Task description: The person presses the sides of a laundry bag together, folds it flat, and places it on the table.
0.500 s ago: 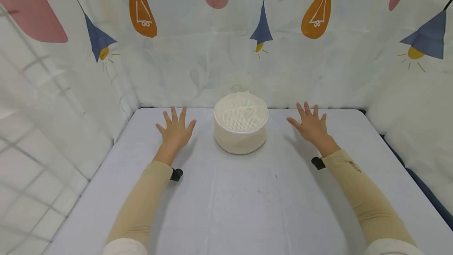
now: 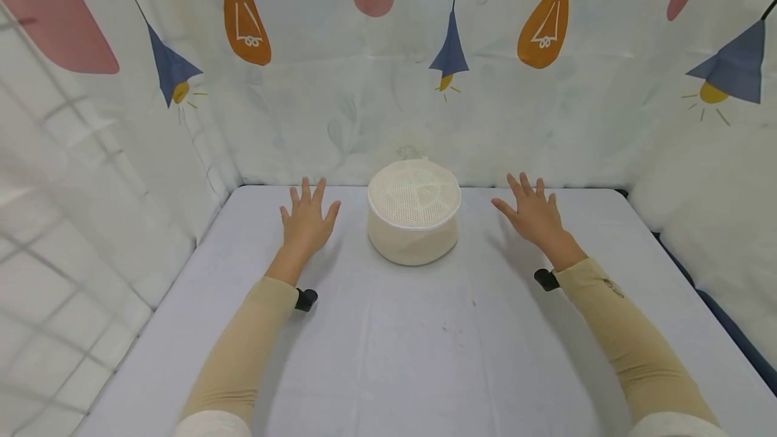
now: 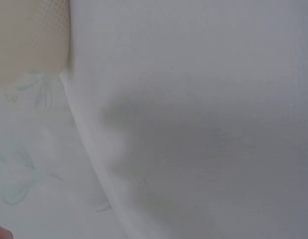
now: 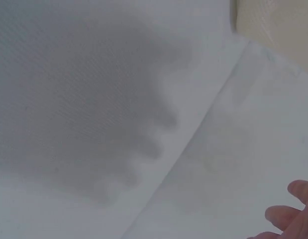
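A cream, drum-shaped laundry bag [image 2: 413, 247] with a mesh top and a white-edged rim stands upright near the table's far edge. To its left is my left hand [image 2: 305, 226], held over the table with fingers straight and nothing in it. My right hand [image 2: 537, 220] is on the other side of the bag, fingers spread, likewise holding nothing. Both hands are apart from the bag. In the left wrist view the bag's side [image 3: 29, 40] fills the upper left corner; the right wrist view has a piece of it [image 4: 280, 30] at upper right, with fingers [image 4: 283, 216] at lower right.
The table [image 2: 413, 356] has a white cover with a few small specks. A white curtain [image 2: 364, 93] printed with bulbs and lamps hangs behind the far edge. Light panels [image 2: 67, 235] close off the left side. Each wrist carries a small black camera [image 2: 306, 299].
My left hand has shifted slightly to the right and forward, its fingers now a little less spread. The right hand has barely moved. The laundry bag stays where it was.
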Demonstrator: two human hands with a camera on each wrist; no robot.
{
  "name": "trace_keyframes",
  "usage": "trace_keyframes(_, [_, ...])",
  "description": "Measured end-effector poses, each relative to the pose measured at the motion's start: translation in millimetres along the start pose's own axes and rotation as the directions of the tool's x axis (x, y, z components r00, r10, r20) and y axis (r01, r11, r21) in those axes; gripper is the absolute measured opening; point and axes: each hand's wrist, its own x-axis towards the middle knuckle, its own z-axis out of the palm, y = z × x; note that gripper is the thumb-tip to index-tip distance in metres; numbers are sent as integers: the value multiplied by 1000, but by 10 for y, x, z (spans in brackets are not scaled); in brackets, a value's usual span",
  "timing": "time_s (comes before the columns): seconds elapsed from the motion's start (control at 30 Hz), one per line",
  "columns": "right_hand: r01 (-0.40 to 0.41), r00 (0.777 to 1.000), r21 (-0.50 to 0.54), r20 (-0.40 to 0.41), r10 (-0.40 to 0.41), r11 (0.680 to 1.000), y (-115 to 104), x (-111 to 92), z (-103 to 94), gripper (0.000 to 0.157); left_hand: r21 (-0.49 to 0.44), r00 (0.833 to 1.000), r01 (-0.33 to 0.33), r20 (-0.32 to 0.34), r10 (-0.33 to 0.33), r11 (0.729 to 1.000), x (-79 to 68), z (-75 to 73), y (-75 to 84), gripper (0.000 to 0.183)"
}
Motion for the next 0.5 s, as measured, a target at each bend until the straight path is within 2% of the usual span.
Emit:
trace_keyframes(0.23, [13, 1000, 31, -9, -13, 999, -67, -21, -20, 78, -67, 997, -40, -63, 36, 997, -4, 17, 66, 68])
trace_keyframes(0.5, [32, 999, 48, -26, -31, 998, -149, -34, -25, 80, -115, 993, -65, -104, 53, 991, -10, 7, 124, 66])
